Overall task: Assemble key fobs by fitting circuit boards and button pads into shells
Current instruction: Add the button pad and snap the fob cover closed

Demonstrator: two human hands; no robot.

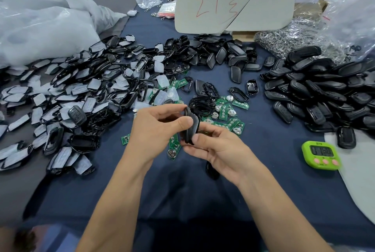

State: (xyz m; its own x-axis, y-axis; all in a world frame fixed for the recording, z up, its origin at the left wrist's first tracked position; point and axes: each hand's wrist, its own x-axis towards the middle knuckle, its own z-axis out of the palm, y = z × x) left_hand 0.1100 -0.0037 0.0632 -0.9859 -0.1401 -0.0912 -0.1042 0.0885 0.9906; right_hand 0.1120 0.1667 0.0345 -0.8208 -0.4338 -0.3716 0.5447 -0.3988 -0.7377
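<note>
Nearest to you, the blue cloth (203,201) is covering the table. A small dark part (212,170) is lying on it, left of the green timer (320,155) and partly hidden under your right wrist. I cannot tell what it is.

A little farther, well to the left of the timer, your two hands are meeting above the cloth. Your left hand (160,128) is pinching the upper end of the key fob (191,128) between the thumb and the curled fingers. Your right hand (215,150) is gripping the lower end, with the thumb pressing on the edge and the other fingers curling beneath. You are holding the fob edge-on, so its seam is facing you. I judge that you are squeezing two shell halves together, and that this is why both thumbs are sitting near the seam. I cannot see whether a board and a pad are inside.

Farther on, left of the timer and just behind the fob, the green circuit boards (225,113) are lying scattered within easy reach. Behind the timer the black back shells (324,93) are lying in a heap. Far to the left of the timer, the front frames (81,93) with white film are spreading in a wide pile. Probably each kind is lying apart so that you are picking without searching.

Farthest behind the timer, a card (233,2) with red writing is standing among plastic bags.
</note>
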